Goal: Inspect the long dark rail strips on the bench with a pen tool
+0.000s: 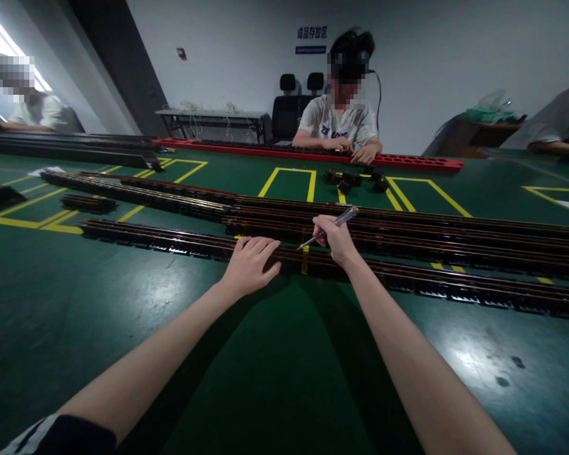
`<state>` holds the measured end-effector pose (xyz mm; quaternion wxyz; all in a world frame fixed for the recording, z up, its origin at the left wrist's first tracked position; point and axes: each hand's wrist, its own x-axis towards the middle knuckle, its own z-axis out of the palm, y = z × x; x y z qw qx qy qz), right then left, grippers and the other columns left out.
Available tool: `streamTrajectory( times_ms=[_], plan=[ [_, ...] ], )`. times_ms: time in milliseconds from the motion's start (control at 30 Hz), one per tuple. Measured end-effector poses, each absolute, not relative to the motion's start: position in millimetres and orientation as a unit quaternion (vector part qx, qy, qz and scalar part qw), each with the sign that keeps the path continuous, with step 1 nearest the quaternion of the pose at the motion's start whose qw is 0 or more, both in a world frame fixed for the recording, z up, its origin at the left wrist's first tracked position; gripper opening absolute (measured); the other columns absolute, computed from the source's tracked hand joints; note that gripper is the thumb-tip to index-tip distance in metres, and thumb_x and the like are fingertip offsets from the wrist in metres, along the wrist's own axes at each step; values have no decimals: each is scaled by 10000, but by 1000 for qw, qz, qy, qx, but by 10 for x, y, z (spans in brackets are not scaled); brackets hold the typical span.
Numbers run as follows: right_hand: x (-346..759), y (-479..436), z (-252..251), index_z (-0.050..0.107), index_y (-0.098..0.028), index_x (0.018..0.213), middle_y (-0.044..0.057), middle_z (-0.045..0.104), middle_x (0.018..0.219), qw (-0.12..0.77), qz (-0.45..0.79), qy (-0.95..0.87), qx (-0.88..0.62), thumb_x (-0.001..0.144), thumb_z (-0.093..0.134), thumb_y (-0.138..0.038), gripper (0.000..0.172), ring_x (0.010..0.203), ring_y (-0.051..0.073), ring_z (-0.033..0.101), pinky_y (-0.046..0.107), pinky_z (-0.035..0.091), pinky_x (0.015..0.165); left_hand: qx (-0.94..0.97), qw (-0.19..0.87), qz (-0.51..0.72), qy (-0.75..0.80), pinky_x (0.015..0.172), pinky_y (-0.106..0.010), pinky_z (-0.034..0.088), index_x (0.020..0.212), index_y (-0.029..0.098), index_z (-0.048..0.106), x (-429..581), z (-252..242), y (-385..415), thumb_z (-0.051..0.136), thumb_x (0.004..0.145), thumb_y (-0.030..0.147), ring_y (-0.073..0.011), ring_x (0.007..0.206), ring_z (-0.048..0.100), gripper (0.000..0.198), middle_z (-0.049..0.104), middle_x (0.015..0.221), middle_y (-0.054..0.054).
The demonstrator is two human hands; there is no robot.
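A long dark slotted strip [189, 243] runs across the table in front of me. My left hand [251, 265] rests on it, palm down with the fingers spread. In my right hand [334, 237] is a slim screwdriver [344, 217] with a clear handle, gripped between thumb and fingers. Its thin shaft slants down to the left, and the tip is at the strip, just right of my left hand. Whether the tip touches the strip I cannot tell. Just beyond lies a bundle of similar dark strips [431, 235].
Small black parts [346, 180] lie behind the bundle. Across the table a person [341, 120] works at a long red rail [422, 162]. Dark grey channels [66, 150] are at the far left. Yellow tape marks the green tabletop [260, 366]. Other people sit at both sides.
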<state>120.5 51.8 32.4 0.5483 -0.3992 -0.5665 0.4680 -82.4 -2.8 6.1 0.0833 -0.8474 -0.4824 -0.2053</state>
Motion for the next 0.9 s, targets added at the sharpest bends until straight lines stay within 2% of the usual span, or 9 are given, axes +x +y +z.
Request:
streamTrajectory(
  times_ms=[333,733,900],
  plan=[
    [1217,529,301,499,-186,433,-44,376,373,549,469,-569,-395,706,579,-341,324,347,63,330,222,219,372,-842,92,-200,-493,1001,-462,352,1185,166,567,-801,70,-29,492,882,420,-262,1121,571,402,651,1197,-107],
    [1224,472,360,505,-186,420,-47,373,358,554,457,-571,-397,681,583,-371,329,341,65,340,222,227,375,-847,105,-200,-481,971,-477,398,1108,119,611,-736,118,-21,539,858,416,-281,1079,599,395,672,1141,-141],
    [1287,435,403,506,-191,419,-38,385,351,553,449,-568,-412,669,586,-391,330,348,72,342,219,234,370,-859,116,-191,-461,951,-477,412,1080,137,625,-649,139,-3,557,849,397,-284,1059,607,355,678,1129,-140]
  ],
)
